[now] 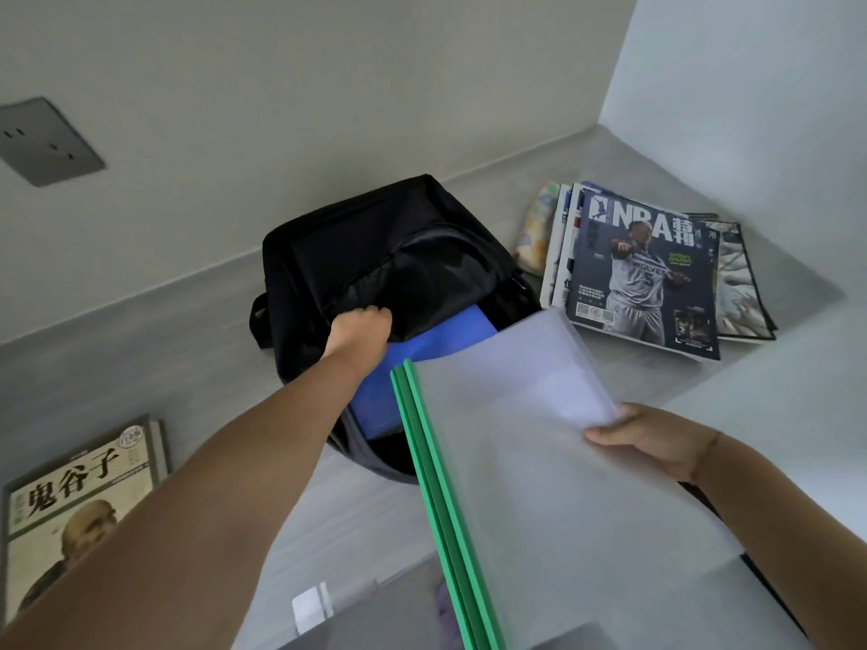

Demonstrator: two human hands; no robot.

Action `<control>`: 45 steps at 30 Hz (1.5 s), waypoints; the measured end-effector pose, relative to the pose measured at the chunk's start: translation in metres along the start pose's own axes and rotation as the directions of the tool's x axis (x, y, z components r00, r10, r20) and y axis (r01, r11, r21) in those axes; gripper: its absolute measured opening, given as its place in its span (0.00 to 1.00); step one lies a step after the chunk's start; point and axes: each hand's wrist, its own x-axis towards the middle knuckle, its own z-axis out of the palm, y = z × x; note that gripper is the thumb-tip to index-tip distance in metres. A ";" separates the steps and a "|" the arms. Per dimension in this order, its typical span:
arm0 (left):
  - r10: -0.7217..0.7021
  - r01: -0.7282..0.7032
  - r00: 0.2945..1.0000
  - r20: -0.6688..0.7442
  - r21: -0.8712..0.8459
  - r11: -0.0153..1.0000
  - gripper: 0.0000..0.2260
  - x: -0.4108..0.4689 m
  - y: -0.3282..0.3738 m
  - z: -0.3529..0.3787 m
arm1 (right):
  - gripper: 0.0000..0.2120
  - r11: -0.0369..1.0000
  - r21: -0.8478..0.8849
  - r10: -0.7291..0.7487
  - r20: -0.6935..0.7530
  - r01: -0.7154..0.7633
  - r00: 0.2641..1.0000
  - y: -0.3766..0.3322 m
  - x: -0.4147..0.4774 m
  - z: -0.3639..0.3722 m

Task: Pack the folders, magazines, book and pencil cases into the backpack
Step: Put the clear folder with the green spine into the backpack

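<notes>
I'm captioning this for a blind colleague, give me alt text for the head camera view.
The left hand holds a black backpack open on a grey desk while the right hand angles translucent green-spined folders toward it; a blue folder sits inside. Magazines lie right, a book left.

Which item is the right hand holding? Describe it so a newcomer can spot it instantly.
Start at the open black backpack against the wall, its flap held up by the left hand. Right in front of its mouth, the right hand grips a stack of translucent frosted folders. Their bright green spine bars set them apart from the blue folder already inside and the magazines beyond.
</notes>
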 end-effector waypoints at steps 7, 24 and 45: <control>-0.118 0.066 0.982 -0.145 -0.320 0.945 0.09 0.016 -0.022 -0.028 | 0.07 0.995 -0.072 0.070 0.089 -0.063 0.994 -0.025 0.031 0.031; 0.124 -0.125 0.991 -0.057 -0.022 0.992 0.12 0.006 0.003 -0.029 | 0.10 0.953 -0.238 0.230 0.161 -0.189 0.960 -0.047 0.074 0.061; 0.181 -0.192 0.979 -0.096 -0.121 0.974 0.06 0.011 -0.004 -0.034 | 0.10 0.994 -0.107 -0.018 -0.095 0.008 0.995 -0.057 0.089 0.059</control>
